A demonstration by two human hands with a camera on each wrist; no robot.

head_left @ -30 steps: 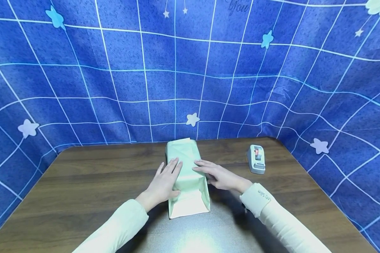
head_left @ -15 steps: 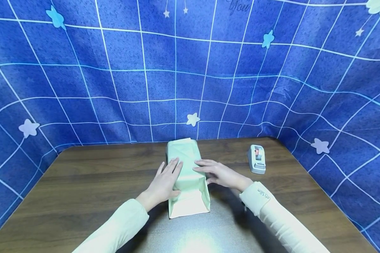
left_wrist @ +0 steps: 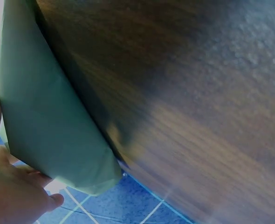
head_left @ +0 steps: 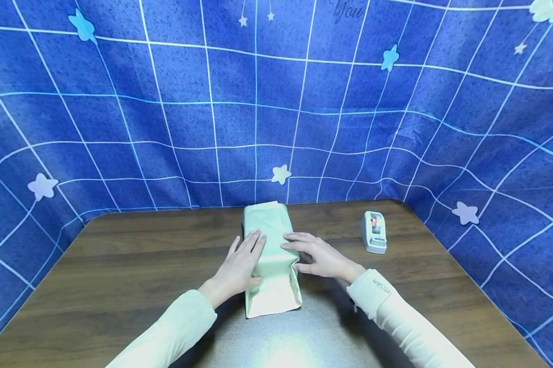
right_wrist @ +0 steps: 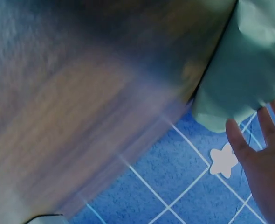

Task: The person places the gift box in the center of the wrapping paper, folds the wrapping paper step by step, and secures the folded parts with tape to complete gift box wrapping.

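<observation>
A box-shaped parcel in pale green paper (head_left: 273,250) lies lengthwise on the table. At its near end the wrapping stands out unfolded past the box, and the paper's pale inner side (head_left: 273,300) shows. My left hand (head_left: 235,268) rests on the parcel's top along the left edge, fingers straight and thumb towards the near end. Across from it, the fingers of my right hand (head_left: 321,257) lie on the right top edge, while its thumb touches the paper on the right side by the near end. The wrist views show the green side walls (left_wrist: 53,112) with fingers along the upper edge.
A light blue tape dispenser (head_left: 374,232) with a pinkish roll stands at the back right of the brown wooden table (head_left: 157,255). Behind and to the right hangs a blue curtain (head_left: 175,122) with white lines and stars.
The right thumb has pushed in against the paper's right side at the near end, and that side has shifted left, narrowing the opening. The left hand has stayed in place.
</observation>
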